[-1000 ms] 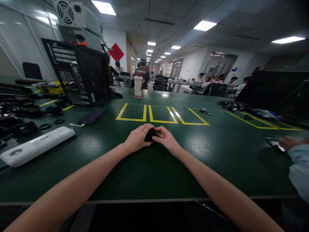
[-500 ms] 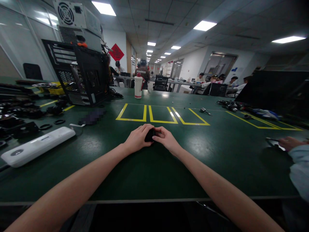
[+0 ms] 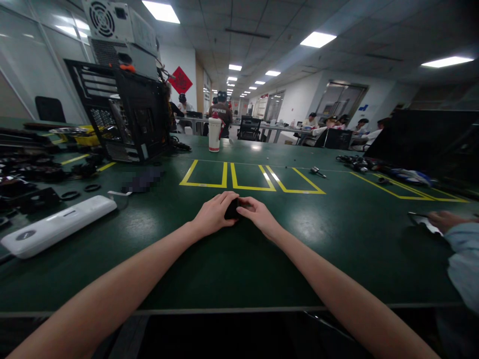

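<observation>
A small black object (image 3: 232, 209), its kind not clear from here, is held just above or on the green table (image 3: 239, 269); I cannot tell whether it touches the surface. My left hand (image 3: 215, 213) wraps round its left side, thumb below and fingers over the top. From the right, the thumb and fingers of my right hand (image 3: 258, 213) pinch the object's right edge. Both hands hide much of it. Just beyond them, yellow tape outlines (image 3: 254, 189) mark the tabletop.
At left stand a white power bank-like device (image 3: 63, 224), black rings (image 3: 92, 188), and an open computer case (image 3: 130, 114) with power supplies (image 3: 119, 30) on top. A white bottle (image 3: 214, 134) is farther back. At right, a co-worker's hand (image 3: 447, 221) holds a dark-and-shiny item.
My hands stay in nearly the same place; the right fingers have shifted slightly on the black object. The co-worker's hand at right has moved a little to the left.
</observation>
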Demonstrator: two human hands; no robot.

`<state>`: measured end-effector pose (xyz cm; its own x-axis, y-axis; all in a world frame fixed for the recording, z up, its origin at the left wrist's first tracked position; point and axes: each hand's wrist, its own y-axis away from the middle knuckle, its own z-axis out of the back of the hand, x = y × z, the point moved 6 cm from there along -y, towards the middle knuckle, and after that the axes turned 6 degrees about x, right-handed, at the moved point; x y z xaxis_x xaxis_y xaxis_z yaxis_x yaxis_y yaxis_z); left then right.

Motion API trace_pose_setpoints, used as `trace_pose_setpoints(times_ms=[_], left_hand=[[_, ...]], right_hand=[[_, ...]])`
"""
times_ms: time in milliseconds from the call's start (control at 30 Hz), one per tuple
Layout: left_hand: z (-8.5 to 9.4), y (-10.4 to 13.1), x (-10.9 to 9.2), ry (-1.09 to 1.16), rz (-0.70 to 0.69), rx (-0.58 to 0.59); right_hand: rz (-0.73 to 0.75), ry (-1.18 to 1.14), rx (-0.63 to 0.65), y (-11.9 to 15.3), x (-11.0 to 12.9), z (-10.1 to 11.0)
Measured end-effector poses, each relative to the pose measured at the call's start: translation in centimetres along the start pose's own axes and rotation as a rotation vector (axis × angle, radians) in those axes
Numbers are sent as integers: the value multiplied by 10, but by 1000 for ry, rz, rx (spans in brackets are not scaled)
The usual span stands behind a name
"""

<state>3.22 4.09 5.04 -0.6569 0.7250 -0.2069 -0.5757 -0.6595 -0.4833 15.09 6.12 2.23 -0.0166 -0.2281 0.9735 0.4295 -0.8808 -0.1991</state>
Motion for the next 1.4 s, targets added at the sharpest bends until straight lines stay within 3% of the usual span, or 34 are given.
trace_pose_setpoints(times_ms=[133, 333, 500, 733, 1000, 1167, 1400], left_hand=[[2, 0, -1, -2, -1, 3], [2, -1, -2, -11, 0, 19], [2, 0, -2, -3, -2, 13], [1, 0, -1, -6, -4, 14], [0, -1, -2, -25, 6, 19], [1, 0, -2, -10, 5, 15], [1, 1, -2, -11, 4, 23]], right_hand=[[29, -56, 11, 4, 4, -2], [49, 45, -63, 3, 6, 1], [-27, 84, -15, 3, 1, 2], [36, -9, 41, 5, 5, -2], [23, 50, -54, 0, -1, 2], [-26, 92, -5, 1, -3, 2], [32, -16, 39, 5, 6, -3]])
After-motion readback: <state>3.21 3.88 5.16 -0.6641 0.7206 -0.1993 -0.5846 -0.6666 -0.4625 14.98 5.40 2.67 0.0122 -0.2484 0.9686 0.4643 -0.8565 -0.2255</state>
